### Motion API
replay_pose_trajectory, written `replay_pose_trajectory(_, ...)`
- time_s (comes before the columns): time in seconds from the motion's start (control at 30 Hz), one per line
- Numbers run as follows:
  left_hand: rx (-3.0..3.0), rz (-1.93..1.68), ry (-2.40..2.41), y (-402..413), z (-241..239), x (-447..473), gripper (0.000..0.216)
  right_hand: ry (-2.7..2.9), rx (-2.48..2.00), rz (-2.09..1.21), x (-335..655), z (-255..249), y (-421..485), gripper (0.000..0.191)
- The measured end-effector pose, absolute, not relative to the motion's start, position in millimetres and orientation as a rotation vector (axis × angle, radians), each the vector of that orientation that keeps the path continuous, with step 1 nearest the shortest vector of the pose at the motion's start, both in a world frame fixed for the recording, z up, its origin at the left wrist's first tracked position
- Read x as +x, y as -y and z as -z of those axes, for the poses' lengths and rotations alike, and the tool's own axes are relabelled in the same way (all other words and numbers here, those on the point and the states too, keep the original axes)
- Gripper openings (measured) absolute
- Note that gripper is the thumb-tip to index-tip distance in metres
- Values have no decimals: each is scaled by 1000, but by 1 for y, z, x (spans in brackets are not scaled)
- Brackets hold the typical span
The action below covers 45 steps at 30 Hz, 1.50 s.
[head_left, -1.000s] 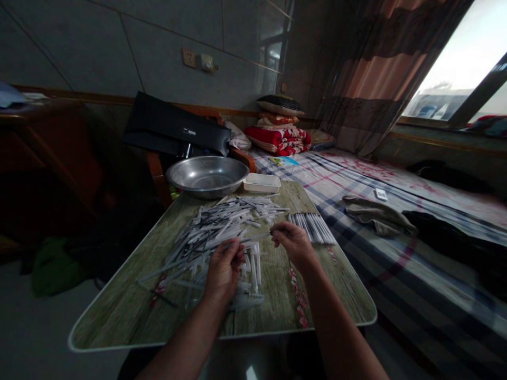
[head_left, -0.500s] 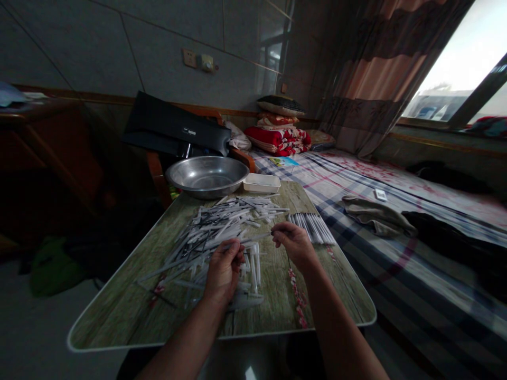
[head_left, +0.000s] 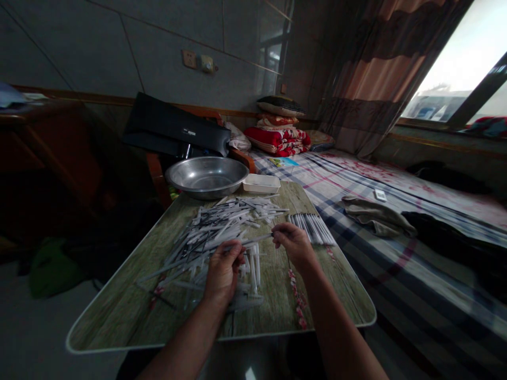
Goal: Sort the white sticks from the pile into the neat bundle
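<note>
Between my two hands lies a thin pale pen (head_left: 258, 239) with a dark tip at its right end. My left hand (head_left: 225, 266) is closed around its left end, and my right hand (head_left: 292, 244) pinches the dark tip. Beneath and beyond my left hand spreads a loose pile of translucent pen barrels and dark thin parts (head_left: 222, 219). Just past my right hand, a neat row of white pens with dark ends (head_left: 312, 228) lies side by side on the wood-patterned table (head_left: 130, 295).
A wide metal basin (head_left: 208, 177) and a small white tray (head_left: 261, 183) stand at the table's far end. A bed with checked cloth (head_left: 336, 179) borders the right side. Behind the basin, a black padded object (head_left: 174, 126) rests on a wooden chair.
The pen between my hands now shows more clearly as a straight line from one hand to the other. My hands have hardly moved.
</note>
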<state>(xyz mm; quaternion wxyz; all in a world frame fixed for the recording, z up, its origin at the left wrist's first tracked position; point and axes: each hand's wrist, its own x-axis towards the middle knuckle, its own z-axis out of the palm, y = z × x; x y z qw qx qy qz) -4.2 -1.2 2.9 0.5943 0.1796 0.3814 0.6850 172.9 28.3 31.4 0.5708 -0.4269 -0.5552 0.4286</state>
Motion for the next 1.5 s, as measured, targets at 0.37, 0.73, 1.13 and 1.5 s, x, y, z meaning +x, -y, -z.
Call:
replay_pose_trajectory(0.37,336,-1580,-856,-1,-5,-4,41,1327,-994,-1115,174,-33,-25,13)
replay_pose_trajectory(0.73,471,-1450,-758,9,-9,-2,39,1483,-1145,-1049,166,-23,-20,28)
replay_pose_trajectory(1.13,517,-1473,-760,10,-11,-2,39,1488,-963,-1246,167,-27,-16,31)
replay_pose_trajectory(1.5,573,-1483,-784,10,-11,-2,35,1503,-970,-1260,167,-24,-15,31)
